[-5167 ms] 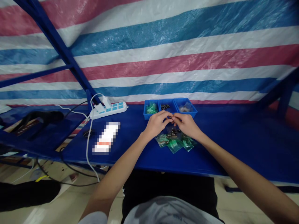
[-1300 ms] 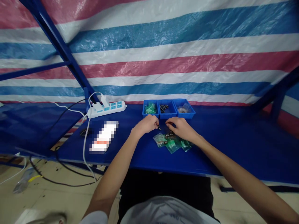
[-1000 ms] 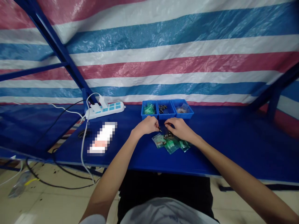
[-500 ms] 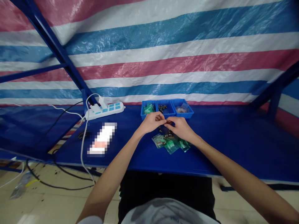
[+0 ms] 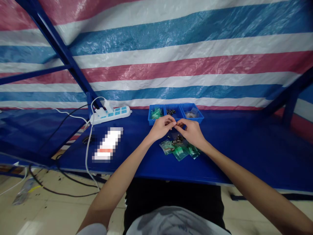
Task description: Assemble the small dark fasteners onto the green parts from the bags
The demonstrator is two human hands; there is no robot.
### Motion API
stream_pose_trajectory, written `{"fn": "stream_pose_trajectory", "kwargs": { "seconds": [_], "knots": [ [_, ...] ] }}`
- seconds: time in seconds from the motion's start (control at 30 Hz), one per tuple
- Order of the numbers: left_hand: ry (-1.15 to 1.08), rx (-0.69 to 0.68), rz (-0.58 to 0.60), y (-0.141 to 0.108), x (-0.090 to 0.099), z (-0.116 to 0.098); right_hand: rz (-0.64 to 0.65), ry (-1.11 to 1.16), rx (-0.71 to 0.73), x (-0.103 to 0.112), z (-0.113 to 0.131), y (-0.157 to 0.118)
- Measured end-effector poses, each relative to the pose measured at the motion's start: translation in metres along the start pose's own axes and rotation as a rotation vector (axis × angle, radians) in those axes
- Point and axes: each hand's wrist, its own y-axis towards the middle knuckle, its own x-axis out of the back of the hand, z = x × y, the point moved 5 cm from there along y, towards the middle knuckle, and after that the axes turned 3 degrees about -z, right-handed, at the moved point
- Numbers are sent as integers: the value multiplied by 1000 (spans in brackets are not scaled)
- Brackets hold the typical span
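Note:
My left hand (image 5: pixel 161 127) and my right hand (image 5: pixel 191 131) meet fingertip to fingertip above the blue table. Both are closed in a pinch, and whatever they hold is too small and hidden to name. Right below them lie small dark and metallic parts (image 5: pixel 179 139), some in or on a clear bag. Several small plastic bags (image 5: pixel 180 152) with green and pale contents are spread in front of these parts. Just behind my hands stand three joined blue bins: the left bin (image 5: pixel 152 122) has green bags, the middle bin (image 5: pixel 176 117) dark small parts, the right bin (image 5: pixel 200 118) clear bags.
A white power strip (image 5: pixel 119 113) with plugs and cables lies at the back left of the table (image 5: pixel 244 147). Nearer me is a blurred-out bright rectangle (image 5: pixel 109 143). A white cable (image 5: pixel 86 156) hangs over the front edge. Blue frame posts (image 5: pixel 58 49) and a striped sheet (image 5: pixel 171 68) stand behind.
My joined hands have shifted slightly to the right and a little up, still pinched together. The bags and bins look the same; the camera view has moved slightly.

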Motion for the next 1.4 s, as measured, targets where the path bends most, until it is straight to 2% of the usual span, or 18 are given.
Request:
{"fn": "stream_pose_trajectory", "kwargs": {
  "seconds": [0.17,0.43,0.57,0.7,0.8,1.13,1.3,1.4],
  "knots": [
    [64,-42,-27,0,-1,6,-4,-39,25,1,4,-1],
    [148,-41,-38,-2,-1,0,-62,-60,18,3,0,-1],
    [315,-92,-45,-4,-3,-3,-75,-75,18,4,-2,0],
    [546,-148,-18,-7,-5,-7,-28,-64,17,3,-4,1],
    [637,-157,9,-9,-6,-9,6,-66,28,1,-6,2],
    [653,-177,-21,-9,-3,-10,131,-62,72,-2,-9,4],
    [588,-222,-92,-9,-1,-14,134,-61,51,-2,-6,3],
    [572,-218,-96,-9,-3,-16,126,-42,46,-2,-4,3]
  ]
}}
